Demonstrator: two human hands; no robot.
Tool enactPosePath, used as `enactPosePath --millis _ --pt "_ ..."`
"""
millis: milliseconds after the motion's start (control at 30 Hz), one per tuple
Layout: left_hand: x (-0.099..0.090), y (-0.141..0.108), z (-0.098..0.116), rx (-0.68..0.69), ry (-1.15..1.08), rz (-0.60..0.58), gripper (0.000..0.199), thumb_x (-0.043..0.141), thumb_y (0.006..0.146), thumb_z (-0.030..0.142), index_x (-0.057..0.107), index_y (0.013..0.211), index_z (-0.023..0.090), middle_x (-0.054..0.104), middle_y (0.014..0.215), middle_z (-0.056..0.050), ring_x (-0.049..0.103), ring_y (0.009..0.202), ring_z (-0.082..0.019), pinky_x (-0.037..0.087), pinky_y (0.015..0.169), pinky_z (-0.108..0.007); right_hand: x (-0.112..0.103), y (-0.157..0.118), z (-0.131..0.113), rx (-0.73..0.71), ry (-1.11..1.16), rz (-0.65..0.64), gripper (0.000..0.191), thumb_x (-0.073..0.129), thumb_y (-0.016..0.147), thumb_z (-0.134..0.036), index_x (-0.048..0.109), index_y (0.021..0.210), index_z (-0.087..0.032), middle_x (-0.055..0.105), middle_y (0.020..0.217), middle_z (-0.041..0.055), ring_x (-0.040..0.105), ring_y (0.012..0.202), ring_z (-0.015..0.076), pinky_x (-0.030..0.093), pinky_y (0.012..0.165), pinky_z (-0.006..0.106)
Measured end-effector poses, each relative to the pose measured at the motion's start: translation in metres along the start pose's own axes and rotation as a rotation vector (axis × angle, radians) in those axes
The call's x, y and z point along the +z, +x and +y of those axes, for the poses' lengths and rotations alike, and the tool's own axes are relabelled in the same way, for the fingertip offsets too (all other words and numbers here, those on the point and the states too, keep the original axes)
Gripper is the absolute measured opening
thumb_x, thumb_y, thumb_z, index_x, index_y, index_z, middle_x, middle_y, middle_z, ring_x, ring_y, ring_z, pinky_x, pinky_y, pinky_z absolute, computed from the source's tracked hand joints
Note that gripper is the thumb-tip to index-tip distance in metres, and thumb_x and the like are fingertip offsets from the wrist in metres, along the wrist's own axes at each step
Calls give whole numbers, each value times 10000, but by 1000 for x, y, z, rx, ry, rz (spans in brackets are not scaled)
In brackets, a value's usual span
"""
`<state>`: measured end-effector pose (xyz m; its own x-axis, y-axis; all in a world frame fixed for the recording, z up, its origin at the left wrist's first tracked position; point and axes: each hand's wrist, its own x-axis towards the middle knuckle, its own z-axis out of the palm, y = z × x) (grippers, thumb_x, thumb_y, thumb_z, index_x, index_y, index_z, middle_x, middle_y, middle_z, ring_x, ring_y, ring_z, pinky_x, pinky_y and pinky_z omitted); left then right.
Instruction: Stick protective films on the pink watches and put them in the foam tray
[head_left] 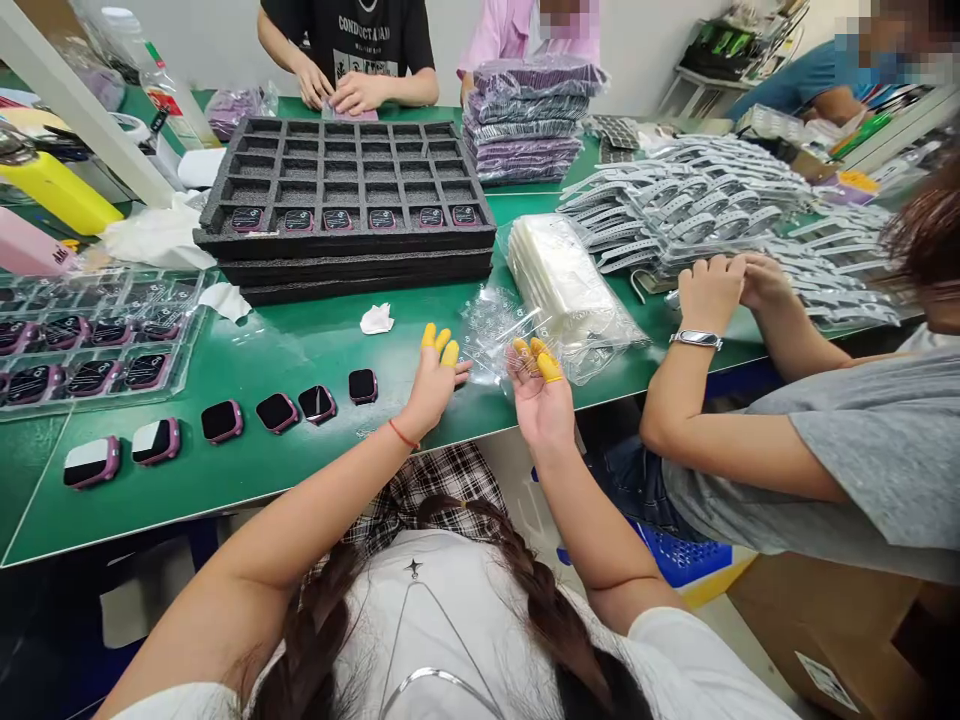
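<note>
Head cam: my R hand is palm up w/ yellow finger cots, bent fingers holding thin clear film w/ white print. My L hand is right by the film's other side, fingers bent up; can't tell if it pinches the edge. Film is between & just past my hands, over the green table. On L, 6 purple smartwatches sit in a row, screens up. Past the row: a bit of white tissue & a clear plastic tray w/ more watches. Stack of clear bags is behind the film. Black foam trays are piled up; top one has 6 watches in front row. On R, person in gray tee is near gray watch straps. Way back: purple packs in plastic, & person in black tee.
</note>
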<state>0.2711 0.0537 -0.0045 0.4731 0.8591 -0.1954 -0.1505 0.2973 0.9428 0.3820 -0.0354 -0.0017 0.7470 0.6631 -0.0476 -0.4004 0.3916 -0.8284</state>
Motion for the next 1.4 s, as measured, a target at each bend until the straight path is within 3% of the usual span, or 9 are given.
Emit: enactPosePath --millis 267,633,767,867,967,1067,1200,1300,1400 --pt "18 53 31 -2 -216 140 689 496 902 17 234 1475 296 362 1545 -75 611 1169 -114 524 900 -194 -3 -20 1 155 141 -66 146 615 794 -230 691 917 -215 771 990 24 721 989 185 435 1107 449" --pt "8 62 35 -236 -253 -104 681 657 819 70 346 1409 207 655 1184 -135 707 768 -148 593 704 -293 -17 -17 17 200 44 -195 209 653 812 -358 664 987 -243 748 1075 15 720 998 226 449 1071 511" --pt "11 59 39 -186 -204 -135 854 647 728 -49 261 1459 164 597 1284 -189 695 752 -135 589 702 -278 -22 -20 18 119 -80 -312 411 692 802 -468 621 1132 -234 710 1165 51 692 1067 236 387 1125 489" --pt "6 43 54 -23 -185 -125 898 651 729 -35 256 1471 280 538 1395 -107 682 802 -95 570 765 -220 -29 -22 14 61 -176 -401 625 748 734 -528 561 1248 -226 667 1246 98 652 1141 273 377 1121 508" --pt "-13 10 74 243 -50 -133 859 680 752 37 304 1462 339 563 1363 -73 682 815 -99 559 849 -249 -31 -21 -6 -91 -249 -378 571 681 810 -517 524 1308 -287 601 1346 58 576 1236 239 352 1139 480" --pt "-36 -37 89 502 143 -117 799 705 785 122 343 1461 348 597 1301 -67 701 826 -127 538 944 -329 -13 -19 -39 -500 -590 -417 448 660 866 -317 557 1300 -351 582 1360 7 516 1275 210 344 1141 443" --pt "-59 -90 92 683 249 -33 750 704 816 103 406 1414 442 628 1263 10 716 920 -138 436 1102 -401 36 -21 -69 -926 -893 -776 588 727 797 -224 535 1336 -357 581 1364 26 467 1325 244 346 1134 466" --pt "-71 -113 88 747 258 35 763 701 815 59 426 1397 468 640 1266 40 726 906 -121 375 1159 -417 66 -28 -65 -918 -964 -966 591 745 788 -332 522 1335 -306 630 1296 71 479 1320 284 372 1093 505" --pt "-82 -126 81 733 269 127 758 712 807 57 437 1402 438 671 1232 31 732 929 -142 386 1157 -434 77 -37 -47 -693 -954 -1061 452 667 860 -279 537 1293 -269 712 1094 55 627 1098 237 448 987 471"
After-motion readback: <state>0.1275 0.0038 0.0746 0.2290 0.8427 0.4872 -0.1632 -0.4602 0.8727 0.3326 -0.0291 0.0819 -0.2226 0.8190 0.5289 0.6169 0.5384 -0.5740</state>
